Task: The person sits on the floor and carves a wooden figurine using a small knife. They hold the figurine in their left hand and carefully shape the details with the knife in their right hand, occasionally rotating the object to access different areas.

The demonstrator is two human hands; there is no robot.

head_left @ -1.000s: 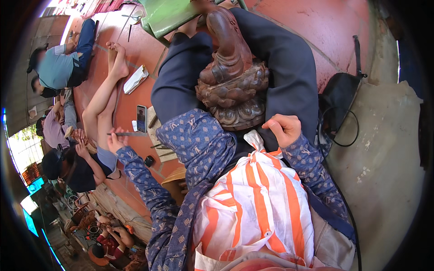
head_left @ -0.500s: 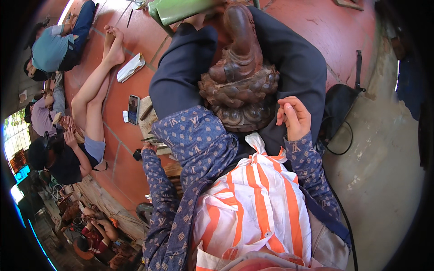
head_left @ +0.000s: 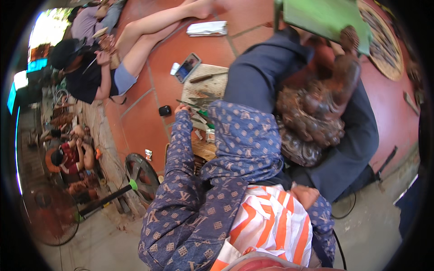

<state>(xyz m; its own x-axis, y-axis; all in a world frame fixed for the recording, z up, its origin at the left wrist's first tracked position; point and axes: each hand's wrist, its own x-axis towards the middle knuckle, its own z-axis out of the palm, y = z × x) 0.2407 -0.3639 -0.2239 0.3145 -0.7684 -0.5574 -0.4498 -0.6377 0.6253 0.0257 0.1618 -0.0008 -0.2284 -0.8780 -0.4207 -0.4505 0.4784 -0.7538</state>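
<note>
A dark brown carved figure on a petalled base leans between my legs, slightly blurred. My left hand reaches to the edge of a pale board, fingers bunched beside several thin metal carving tools. What the fingers pinch is too small to make out. A tool with a brown wooden handle lies farther up the board. My right hand rests curled against my lap beside the striped cloth, nothing visible in it.
A phone, a folded white packet and a small black case lie on the tiles. A green stool and a round woven tray stand ahead. A fan and a seated person are at left.
My view has swung left, so the figure and my legs appear farther right. My right hand has drawn back toward my lap and curled. The left hand stays at the tools.
</note>
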